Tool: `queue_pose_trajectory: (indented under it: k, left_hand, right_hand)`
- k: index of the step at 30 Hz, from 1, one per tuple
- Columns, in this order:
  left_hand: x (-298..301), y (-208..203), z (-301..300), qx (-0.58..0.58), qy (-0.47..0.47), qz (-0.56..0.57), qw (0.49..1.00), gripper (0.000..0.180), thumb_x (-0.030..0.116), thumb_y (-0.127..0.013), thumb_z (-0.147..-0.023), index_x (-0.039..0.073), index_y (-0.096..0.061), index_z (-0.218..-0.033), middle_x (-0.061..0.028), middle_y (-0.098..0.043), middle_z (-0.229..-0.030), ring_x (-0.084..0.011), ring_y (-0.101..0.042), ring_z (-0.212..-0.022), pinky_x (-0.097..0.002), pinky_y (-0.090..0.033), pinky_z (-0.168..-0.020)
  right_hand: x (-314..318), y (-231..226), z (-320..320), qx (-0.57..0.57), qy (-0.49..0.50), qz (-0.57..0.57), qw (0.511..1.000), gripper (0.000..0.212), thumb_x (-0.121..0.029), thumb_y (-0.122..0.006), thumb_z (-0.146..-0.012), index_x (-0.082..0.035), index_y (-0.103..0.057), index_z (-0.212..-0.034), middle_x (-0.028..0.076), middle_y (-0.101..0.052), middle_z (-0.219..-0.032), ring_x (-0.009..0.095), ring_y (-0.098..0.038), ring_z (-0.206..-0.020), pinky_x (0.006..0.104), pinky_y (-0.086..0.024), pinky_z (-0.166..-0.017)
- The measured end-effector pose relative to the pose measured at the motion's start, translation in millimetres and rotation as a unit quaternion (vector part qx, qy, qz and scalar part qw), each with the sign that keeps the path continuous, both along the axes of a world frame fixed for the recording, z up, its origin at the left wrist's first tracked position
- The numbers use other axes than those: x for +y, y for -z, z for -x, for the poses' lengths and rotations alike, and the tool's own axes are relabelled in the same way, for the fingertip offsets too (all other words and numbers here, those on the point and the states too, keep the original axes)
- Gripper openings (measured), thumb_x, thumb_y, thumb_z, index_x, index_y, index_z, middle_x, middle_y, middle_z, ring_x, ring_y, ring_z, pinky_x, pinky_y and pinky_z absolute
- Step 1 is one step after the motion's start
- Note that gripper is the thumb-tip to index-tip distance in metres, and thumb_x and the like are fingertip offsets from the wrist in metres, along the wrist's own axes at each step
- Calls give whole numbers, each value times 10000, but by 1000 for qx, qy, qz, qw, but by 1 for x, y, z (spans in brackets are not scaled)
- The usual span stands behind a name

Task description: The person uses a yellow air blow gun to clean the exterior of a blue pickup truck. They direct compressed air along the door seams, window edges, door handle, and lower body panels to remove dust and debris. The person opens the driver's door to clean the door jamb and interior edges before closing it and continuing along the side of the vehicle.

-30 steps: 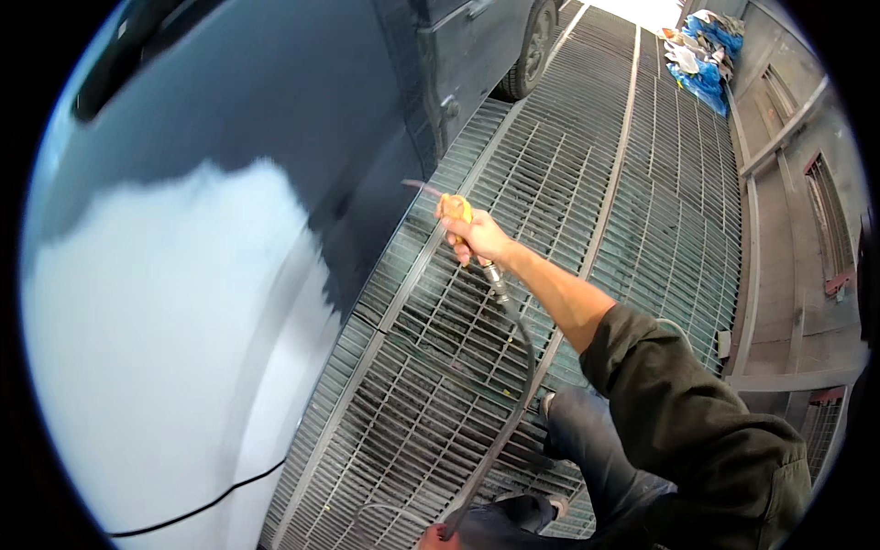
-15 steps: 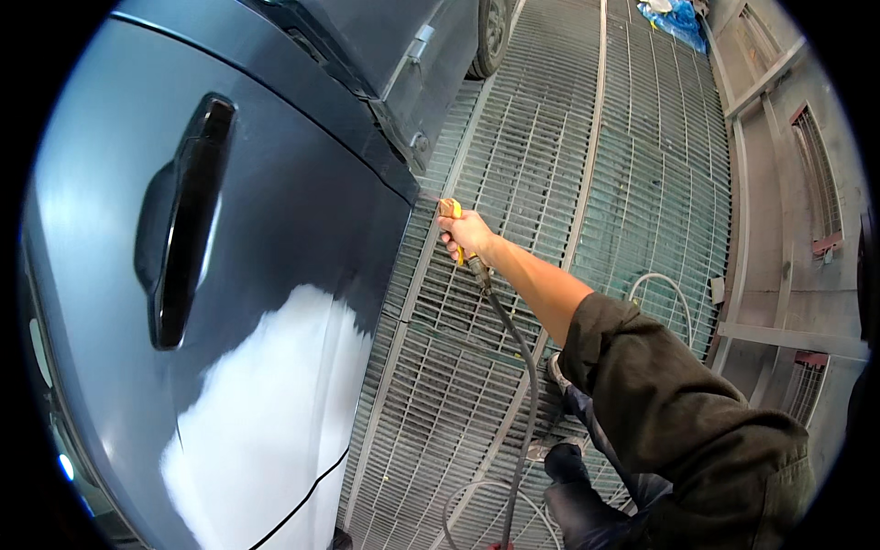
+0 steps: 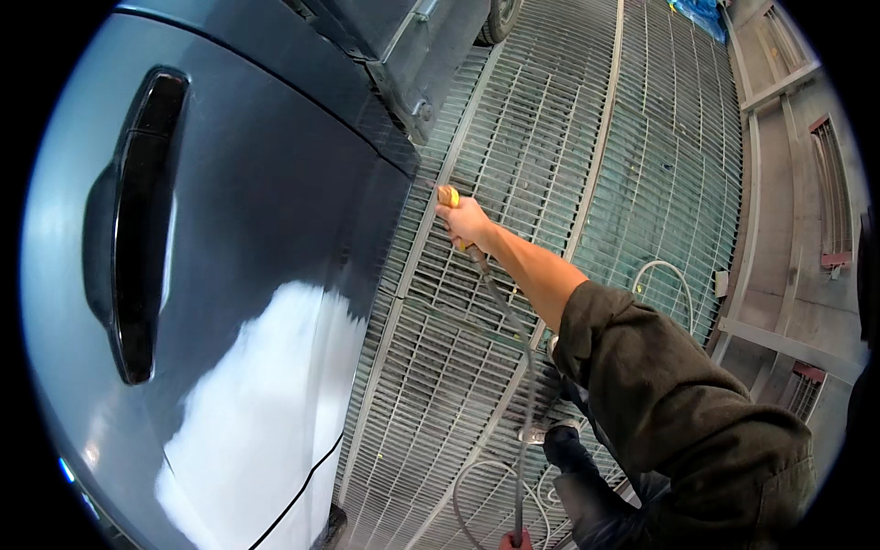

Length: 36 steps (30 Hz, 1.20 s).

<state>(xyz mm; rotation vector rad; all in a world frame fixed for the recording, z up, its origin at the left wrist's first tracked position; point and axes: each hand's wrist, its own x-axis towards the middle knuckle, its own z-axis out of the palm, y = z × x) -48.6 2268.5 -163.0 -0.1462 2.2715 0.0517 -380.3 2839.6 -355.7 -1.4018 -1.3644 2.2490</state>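
Note:
My right hand (image 3: 467,223) is stretched out low, shut on a yellow-handled air blow gun (image 3: 448,197) whose thin nozzle points at the lower edge of a dark grey car door (image 3: 275,229). A grey hose (image 3: 515,348) runs from the gun back down under my arm. The door carries a black handle (image 3: 137,229) at the left and a large pale primer patch (image 3: 257,403) on its lower part. My arm wears a dark olive sleeve (image 3: 669,403). My left hand is out of sight.
A metal grating floor (image 3: 587,165) spreads under the car. A rear wheel (image 3: 500,18) sits at the top. A loop of pale hose (image 3: 665,275) lies on the grating at right. Booth wall panels (image 3: 807,183) run along the right. My dark-trousered knee (image 3: 587,477) is below.
The view has swung left and nearer to the door, bringing the black handle into sight. My right hand with the blow gun has stayed near the door's lower edge.

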Motion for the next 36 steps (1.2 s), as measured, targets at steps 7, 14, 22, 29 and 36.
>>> queue_pose_trajectory:
  k: [7,14,22,29,36]
  left_hand:
    - [25,-29,1,-12,75,-98,992,211,248,-667,-803,106,-679,-959,-166,-664,-797,-382,-633,-753,-473,-490,-675]
    - [-57,0,-17,42,139,-47,988,204,249,-654,-808,123,-692,-964,-161,-676,-841,-387,-628,-783,-475,-499,-693]
    - [-101,-51,11,92,49,-78,991,304,349,-609,-911,108,-688,-1079,-138,-698,-933,-369,-633,-852,-504,-492,-754]
    - [-122,-95,24,127,109,-87,982,282,328,-657,-845,101,-704,-1006,-150,-695,-900,-375,-633,-832,-479,-492,-767]
    - [-70,-124,7,123,30,-85,988,222,263,-627,-855,84,-693,-968,-174,-680,-912,-378,-625,-889,-481,-487,-758]
  right_hand:
    - [-91,-38,-48,135,-358,63,922,354,-417,-606,-914,-100,-548,-767,10,-528,-565,113,-535,-405,265,-350,-318]
    - [-133,-125,-50,209,-121,87,966,296,-306,-631,-924,-74,-538,-764,15,-494,-577,132,-483,-422,302,-429,-398]
    - [-134,-234,-58,194,-12,106,975,140,-227,-607,-933,-102,-558,-893,-16,-448,-617,87,-402,-431,277,-355,-385]
    - [-131,-270,-58,187,15,61,980,143,-210,-630,-900,-108,-549,-841,-11,-441,-595,96,-425,-420,288,-355,-358]
    - [-104,-257,-47,125,-44,41,990,211,-213,-598,-936,-76,-521,-796,7,-489,-644,113,-474,-463,287,-400,-409]
